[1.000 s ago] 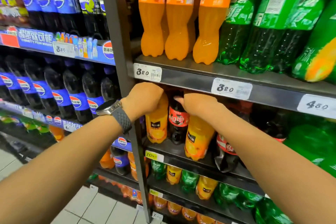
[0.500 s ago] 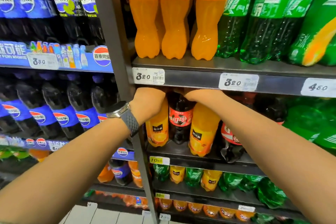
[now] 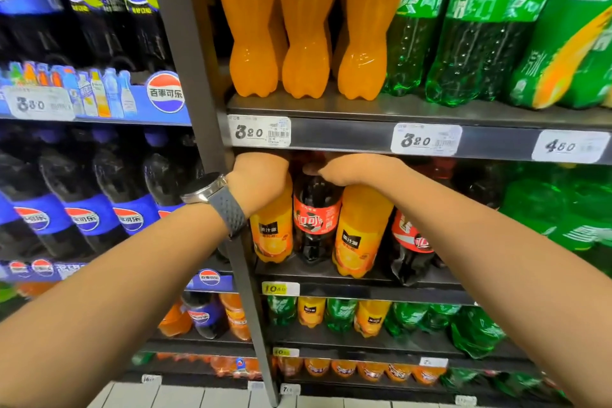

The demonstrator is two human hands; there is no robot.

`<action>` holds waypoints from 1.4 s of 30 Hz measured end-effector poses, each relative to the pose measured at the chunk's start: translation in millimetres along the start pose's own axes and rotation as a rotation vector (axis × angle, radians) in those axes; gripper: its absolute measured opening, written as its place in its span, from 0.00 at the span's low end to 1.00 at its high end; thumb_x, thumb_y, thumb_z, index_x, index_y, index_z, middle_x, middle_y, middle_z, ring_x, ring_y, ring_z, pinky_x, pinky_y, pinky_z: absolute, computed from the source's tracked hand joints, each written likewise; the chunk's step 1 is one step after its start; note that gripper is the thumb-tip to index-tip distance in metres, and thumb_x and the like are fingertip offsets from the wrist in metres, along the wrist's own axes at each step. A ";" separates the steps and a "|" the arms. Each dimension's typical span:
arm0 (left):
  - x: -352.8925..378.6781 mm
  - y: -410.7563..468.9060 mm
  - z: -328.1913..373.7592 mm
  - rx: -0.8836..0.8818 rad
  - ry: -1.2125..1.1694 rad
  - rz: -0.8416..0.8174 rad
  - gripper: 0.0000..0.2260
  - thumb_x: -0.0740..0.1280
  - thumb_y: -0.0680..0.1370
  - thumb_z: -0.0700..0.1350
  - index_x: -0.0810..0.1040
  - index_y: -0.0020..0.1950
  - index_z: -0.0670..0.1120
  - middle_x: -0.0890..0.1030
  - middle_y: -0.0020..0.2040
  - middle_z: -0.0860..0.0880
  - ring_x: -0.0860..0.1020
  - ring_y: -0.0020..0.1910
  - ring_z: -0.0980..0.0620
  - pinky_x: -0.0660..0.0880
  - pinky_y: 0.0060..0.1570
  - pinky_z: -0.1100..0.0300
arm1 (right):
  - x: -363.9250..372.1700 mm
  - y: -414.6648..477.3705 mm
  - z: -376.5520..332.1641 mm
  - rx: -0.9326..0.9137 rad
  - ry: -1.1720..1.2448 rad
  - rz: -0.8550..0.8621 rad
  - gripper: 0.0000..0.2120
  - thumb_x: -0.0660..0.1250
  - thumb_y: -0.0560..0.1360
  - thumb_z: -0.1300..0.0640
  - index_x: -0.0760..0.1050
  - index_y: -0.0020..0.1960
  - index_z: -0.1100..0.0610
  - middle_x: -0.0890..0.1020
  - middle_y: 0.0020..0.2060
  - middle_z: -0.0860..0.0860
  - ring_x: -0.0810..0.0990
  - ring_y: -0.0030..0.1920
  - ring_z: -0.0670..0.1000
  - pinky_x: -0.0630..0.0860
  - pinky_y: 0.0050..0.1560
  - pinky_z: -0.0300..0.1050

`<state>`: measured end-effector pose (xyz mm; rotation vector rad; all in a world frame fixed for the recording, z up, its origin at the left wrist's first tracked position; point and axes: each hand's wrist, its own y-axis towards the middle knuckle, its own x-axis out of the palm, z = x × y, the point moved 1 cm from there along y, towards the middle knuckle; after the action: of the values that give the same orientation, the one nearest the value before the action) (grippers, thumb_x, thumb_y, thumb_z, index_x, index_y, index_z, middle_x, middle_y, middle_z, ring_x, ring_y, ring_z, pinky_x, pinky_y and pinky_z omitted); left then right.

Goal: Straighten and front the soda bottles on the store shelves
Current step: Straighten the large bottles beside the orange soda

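On the middle shelf [image 3: 357,290] stand two orange juice bottles with black labels and a dark cola bottle [image 3: 316,219] with a red label between them. My left hand [image 3: 260,180], watch on its wrist, is closed over the top of the left orange bottle [image 3: 273,235]. My right hand [image 3: 356,170] grips the top of the right orange bottle [image 3: 359,235], which leans slightly. Both bottle caps are hidden under the hands and the shelf edge above. A second cola bottle [image 3: 410,245] leans at the right.
Tall orange soda bottles [image 3: 308,53] and green bottles [image 3: 480,43] fill the shelf above, with price tags [image 3: 260,131] on its edge. A dark upright post [image 3: 212,142] divides this bay from blue-labelled cola bottles [image 3: 82,215] at left. Smaller bottles line the lower shelves above a tiled floor.
Both hands have pushed deeper under the upper shelf edge onto the bottle tops. The right orange bottle now stands nearly upright. The view has moved closer and tilted upward.
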<state>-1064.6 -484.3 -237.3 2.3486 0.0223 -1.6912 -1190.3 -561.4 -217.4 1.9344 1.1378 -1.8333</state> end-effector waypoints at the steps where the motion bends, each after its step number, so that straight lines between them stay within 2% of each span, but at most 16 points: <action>1: 1.4 1.4 -0.9 -0.003 0.000 0.030 0.06 0.61 0.77 0.40 0.76 0.51 0.44 0.78 0.47 0.46 0.79 0.49 0.42 0.68 0.36 0.54 | -0.3 -0.8 -2.2 0.000 -0.040 -0.008 0.22 0.49 0.82 0.60 0.59 0.75 0.53 0.70 0.67 0.58 0.71 0.63 0.59 0.67 0.58 0.46; 4: -3.1 -0.5 -1.6 0.015 0.007 0.028 0.06 0.62 0.77 0.40 0.77 0.51 0.44 0.79 0.48 0.46 0.79 0.49 0.42 0.68 0.35 0.55 | -2.5 -2.6 -5.5 0.010 -0.022 0.004 0.27 0.47 0.81 0.67 0.54 0.77 0.48 0.75 0.50 0.57 0.71 0.42 0.51 0.65 0.40 0.40; 7: -1.4 -1.4 -1.1 0.031 0.008 0.073 0.03 0.61 0.76 0.41 0.74 0.45 0.46 0.77 0.44 0.47 0.78 0.46 0.43 0.67 0.35 0.57 | -2.1 -4.2 -1.4 -0.024 -0.055 0.059 0.17 0.51 0.83 0.56 0.70 0.68 0.53 0.71 0.37 0.53 0.71 0.37 0.51 0.63 0.32 0.41; 10: -2.0 0.6 2.0 0.006 -0.012 0.038 0.08 0.62 0.76 0.44 0.67 0.38 0.44 0.69 0.34 0.52 0.72 0.35 0.49 0.65 0.31 0.59 | 1.4 -8.2 3.2 -0.078 -0.102 0.148 0.23 0.54 0.80 0.42 0.75 0.56 0.61 0.79 0.50 0.58 0.77 0.50 0.57 0.73 0.50 0.47; 14: -2.0 5.9 8.5 0.116 -0.301 -0.112 0.17 0.72 0.67 0.59 0.67 0.33 0.52 0.71 0.31 0.55 0.70 0.29 0.57 0.62 0.25 0.60 | 7.2 -17.3 9.0 -0.149 -0.127 0.262 0.25 0.55 0.79 0.40 0.73 0.60 0.59 0.77 0.58 0.58 0.76 0.54 0.56 0.72 0.57 0.49; 17: 2.6 8.7 14.2 0.117 -0.439 -0.096 0.20 0.71 0.64 0.67 0.73 0.41 0.52 0.76 0.35 0.53 0.75 0.35 0.54 0.73 0.32 0.56 | 12.2 -33.1 24.8 -0.203 -0.271 0.464 0.30 0.57 0.78 0.38 0.62 0.72 0.56 0.68 0.70 0.56 0.69 0.67 0.58 0.67 0.64 0.53; 19: 6.4 8.4 20.4 0.100 -0.458 -0.061 0.23 0.70 0.66 0.67 0.75 0.45 0.49 0.78 0.38 0.51 0.77 0.38 0.52 0.76 0.38 0.53 | 14.7 -47.6 40.9 -0.215 -0.390 0.624 0.32 0.56 0.78 0.39 0.57 0.75 0.55 0.64 0.73 0.56 0.64 0.71 0.60 0.63 0.68 0.54; 22: 10.2 7.3 27.3 0.024 -0.479 0.024 0.22 0.70 0.68 0.65 0.73 0.38 0.46 0.74 0.33 0.50 0.74 0.34 0.51 0.70 0.31 0.55 | 16.2 -68.3 73.1 -0.148 -0.505 0.739 0.31 0.55 0.79 0.39 0.61 0.74 0.58 0.65 0.72 0.59 0.65 0.71 0.62 0.64 0.68 0.56; 25: 8.7 4.5 30.8 0.005 -0.446 0.066 0.24 0.71 0.68 0.65 0.67 0.33 0.46 0.70 0.29 0.50 0.71 0.30 0.52 0.60 0.26 0.56 | 20.6 -86.3 107.6 -0.023 -0.429 0.712 0.33 0.53 0.77 0.36 0.60 0.74 0.56 0.68 0.71 0.59 0.70 0.66 0.62 0.73 0.57 0.55; 27: 2.2 2.0 34.2 0.039 -0.420 0.121 0.25 0.72 0.66 0.65 0.63 0.32 0.50 0.67 0.28 0.52 0.67 0.27 0.54 0.56 0.25 0.58 | 21.4 -92.3 129.2 0.075 -0.318 0.671 0.34 0.52 0.75 0.32 0.66 0.69 0.56 0.76 0.63 0.58 0.77 0.57 0.61 0.76 0.48 0.52; 29: -6.9 2.2 42.3 0.121 -0.424 0.191 0.25 0.72 0.64 0.67 0.59 0.33 0.54 0.67 0.28 0.54 0.64 0.26 0.58 0.55 0.24 0.60 | 20.0 -91.6 147.6 0.147 -0.120 0.566 0.36 0.54 0.72 0.28 0.73 0.61 0.58 0.79 0.56 0.58 0.78 0.52 0.59 0.77 0.49 0.52; 31: -12.6 6.8 53.2 0.229 -0.423 0.198 0.22 0.73 0.63 0.67 0.67 0.41 0.55 0.79 0.40 0.51 0.74 0.33 0.54 0.64 0.27 0.61 | 17.8 -88.3 157.5 0.151 0.023 0.450 0.37 0.61 0.68 0.28 0.74 0.59 0.58 0.79 0.56 0.58 0.77 0.54 0.58 0.75 0.54 0.53; 33: -17.1 16.5 67.1 0.304 -0.367 0.141 0.32 0.73 0.63 0.67 0.69 0.59 0.53 0.79 0.58 0.49 0.79 0.51 0.45 0.72 0.38 0.57 | 15.9 -85.9 161.6 0.136 0.044 0.369 0.38 0.66 0.64 0.29 0.75 0.58 0.60 0.80 0.53 0.59 0.78 0.52 0.58 0.76 0.53 0.53; 34: -17.8 22.2 73.4 0.318 -0.344 0.098 0.31 0.73 0.63 0.66 0.70 0.59 0.53 0.79 0.57 0.50 0.78 0.53 0.46 0.73 0.39 0.57 | 15.0 -85.5 162.9 0.129 0.034 0.340 0.37 0.68 0.63 0.30 0.77 0.55 0.61 0.81 0.48 0.59 0.79 0.48 0.58 0.77 0.49 0.52; 37: -18.7 35.1 87.7 0.339 -0.310 -0.025 0.23 0.74 0.65 0.64 0.63 0.38 0.53 0.70 0.36 0.57 0.69 0.34 0.57 0.60 0.27 0.60 | 13.5 -84.0 167.8 0.090 -0.017 0.304 0.27 0.73 0.63 0.35 0.73 0.42 0.57 0.77 0.34 0.51 0.76 0.39 0.54 0.70 0.35 0.45; 42: -9.5 45.1 96.2 0.325 -0.363 -0.163 0.22 0.75 0.66 0.60 0.62 0.36 0.56 0.65 0.34 0.60 0.68 0.37 0.53 0.59 0.28 0.60 | 14.1 -80.2 177.7 0.055 -0.025 0.325 0.23 0.74 0.64 0.36 0.67 0.34 0.52 0.72 0.27 0.47 0.71 0.30 0.48 0.62 0.27 0.43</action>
<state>-1150.3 -546.7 -248.5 2.2611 -0.1405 -2.3342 -1376.3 -618.3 -236.4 1.9820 0.7190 -1.7218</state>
